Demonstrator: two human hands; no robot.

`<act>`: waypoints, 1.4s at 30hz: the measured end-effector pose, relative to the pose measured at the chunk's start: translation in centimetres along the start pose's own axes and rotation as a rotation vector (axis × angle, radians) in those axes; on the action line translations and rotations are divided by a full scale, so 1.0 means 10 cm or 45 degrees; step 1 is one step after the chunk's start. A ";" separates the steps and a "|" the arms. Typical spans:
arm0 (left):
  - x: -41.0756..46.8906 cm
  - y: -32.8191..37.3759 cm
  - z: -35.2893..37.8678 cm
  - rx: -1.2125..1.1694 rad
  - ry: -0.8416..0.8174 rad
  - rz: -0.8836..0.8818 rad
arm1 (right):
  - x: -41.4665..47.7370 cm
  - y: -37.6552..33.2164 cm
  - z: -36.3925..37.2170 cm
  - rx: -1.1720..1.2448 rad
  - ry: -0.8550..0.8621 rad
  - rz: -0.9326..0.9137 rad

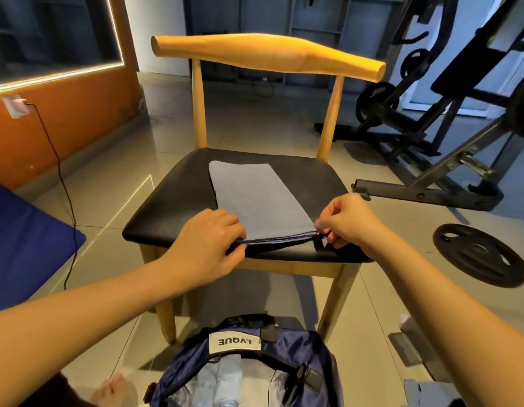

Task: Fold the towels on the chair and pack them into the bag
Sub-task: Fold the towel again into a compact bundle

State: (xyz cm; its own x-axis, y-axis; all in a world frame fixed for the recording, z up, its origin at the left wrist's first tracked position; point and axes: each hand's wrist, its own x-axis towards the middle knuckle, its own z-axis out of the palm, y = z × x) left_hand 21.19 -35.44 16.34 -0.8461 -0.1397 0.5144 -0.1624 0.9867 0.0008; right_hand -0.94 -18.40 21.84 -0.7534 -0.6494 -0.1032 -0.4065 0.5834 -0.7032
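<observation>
dim room, led strip (58, 72) glare, wide-angle edge distortion.

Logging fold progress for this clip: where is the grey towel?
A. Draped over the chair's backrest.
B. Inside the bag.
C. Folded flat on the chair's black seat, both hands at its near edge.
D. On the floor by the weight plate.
C: the grey towel lies as a folded strip on the chair seat, with the left hand and right hand pinching its near corners; the bag sits apart on the floor.

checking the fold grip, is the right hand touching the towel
Touching. The head view shows the right hand pinching the near right corner of the towel between its fingertips.
</observation>
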 end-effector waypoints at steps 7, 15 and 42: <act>0.05 -0.06 -0.06 -0.231 -0.055 -0.196 | -0.14 -0.09 0.23 -0.578 -0.092 -0.838; 0.13 -0.13 -0.03 -0.438 -0.189 -0.411 | 0.01 0.00 0.39 -0.720 0.104 -0.945; 0.20 -0.24 -0.03 -0.625 -0.406 -0.913 | 0.34 -0.03 0.22 -0.471 -0.258 -0.410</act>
State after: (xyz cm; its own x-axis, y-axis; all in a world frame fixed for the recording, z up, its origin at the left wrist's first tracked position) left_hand 20.05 -38.10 17.60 -0.7376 -0.6751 -0.0100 -0.5297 0.5694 0.6286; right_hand -2.25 -21.83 20.11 -0.4605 -0.8838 -0.0828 -0.7836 0.4486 -0.4299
